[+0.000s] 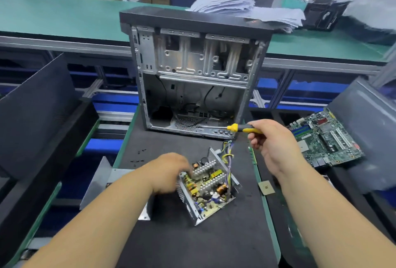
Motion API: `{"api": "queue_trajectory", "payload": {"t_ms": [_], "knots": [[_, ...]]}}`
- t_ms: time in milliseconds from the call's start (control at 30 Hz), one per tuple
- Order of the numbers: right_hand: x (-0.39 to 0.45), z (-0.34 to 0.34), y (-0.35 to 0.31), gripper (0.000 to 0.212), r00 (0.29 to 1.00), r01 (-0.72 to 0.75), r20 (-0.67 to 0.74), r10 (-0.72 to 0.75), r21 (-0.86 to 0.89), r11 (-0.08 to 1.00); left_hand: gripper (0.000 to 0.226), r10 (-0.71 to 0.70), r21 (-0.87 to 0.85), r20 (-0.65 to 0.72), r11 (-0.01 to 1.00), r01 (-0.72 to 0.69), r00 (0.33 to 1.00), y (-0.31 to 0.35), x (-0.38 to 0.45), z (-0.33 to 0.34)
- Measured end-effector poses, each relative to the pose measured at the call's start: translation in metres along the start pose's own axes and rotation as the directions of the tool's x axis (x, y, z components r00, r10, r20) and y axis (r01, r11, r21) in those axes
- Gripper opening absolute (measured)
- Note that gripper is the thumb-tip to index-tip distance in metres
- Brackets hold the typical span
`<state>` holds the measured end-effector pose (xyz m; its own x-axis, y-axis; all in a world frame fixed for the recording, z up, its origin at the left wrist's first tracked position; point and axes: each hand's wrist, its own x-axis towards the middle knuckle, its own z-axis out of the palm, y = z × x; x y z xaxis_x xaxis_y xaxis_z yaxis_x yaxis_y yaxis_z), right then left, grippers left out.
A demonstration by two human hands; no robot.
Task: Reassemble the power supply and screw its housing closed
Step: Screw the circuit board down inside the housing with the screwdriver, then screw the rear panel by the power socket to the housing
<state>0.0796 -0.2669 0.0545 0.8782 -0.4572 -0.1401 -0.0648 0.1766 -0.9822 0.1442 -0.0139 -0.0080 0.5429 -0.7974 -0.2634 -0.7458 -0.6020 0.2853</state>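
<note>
The open power supply (pixel 211 184) lies tilted on the black mat, its circuit board, heat sinks and coils exposed, wires (pixel 228 157) trailing from its far end. My left hand (pixel 169 173) is blurred and rests against its left wall; the fingers are not clearly visible. My right hand (pixel 272 143) grips a yellow-and-black screwdriver (pixel 242 128) above and to the right of the unit, shaft pointing left. A grey metal housing cover (pixel 100 184) lies left of the unit, partly under my left forearm. Small black screws (pixel 139 156) sit on the mat beyond it.
An empty computer case (pixel 192 79) stands open at the back of the mat. A green motherboard (pixel 323 137) lies at the right, a small chip (pixel 266 187) near the mat's right edge. Dark side panels (pixel 36 113) lean at left and right. Papers (pixel 235 8) lie on the far bench.
</note>
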Motion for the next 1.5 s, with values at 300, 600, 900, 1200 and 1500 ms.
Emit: {"api": "queue_trajectory", "payload": {"t_ms": [300, 600, 900, 1200, 1500], "knots": [[-0.012, -0.060, -0.012, 0.009, 0.995, -0.097, 0.010, 0.096, 0.065, 0.993, 0.030, -0.277, 0.268, 0.095, 0.932, 0.244, 0.956, 0.033, 0.013, 0.010], [-0.033, -0.115, -0.008, 0.011, 0.987, -0.102, 0.136, 0.090, 0.077, 0.992, 0.020, -0.338, 0.074, -0.002, 0.938, 0.337, 0.941, 0.088, 0.011, 0.011], [-0.052, -0.151, -0.014, 0.008, 0.964, -0.086, 0.258, 0.071, 0.048, 0.995, 0.016, -0.341, -0.075, -0.089, 0.939, 0.335, 0.936, 0.145, 0.013, 0.008], [-0.049, -0.159, 0.005, 0.010, 0.940, -0.070, 0.335, 0.061, 0.015, 0.997, 0.009, -0.342, -0.181, -0.094, 0.929, 0.322, 0.935, 0.146, 0.021, -0.003], [-0.045, -0.141, 0.031, 0.038, 0.939, -0.093, 0.319, 0.124, -0.109, 0.990, 0.024, -0.304, -0.255, -0.124, 0.930, 0.266, 0.944, 0.131, 0.052, -0.007]]}}
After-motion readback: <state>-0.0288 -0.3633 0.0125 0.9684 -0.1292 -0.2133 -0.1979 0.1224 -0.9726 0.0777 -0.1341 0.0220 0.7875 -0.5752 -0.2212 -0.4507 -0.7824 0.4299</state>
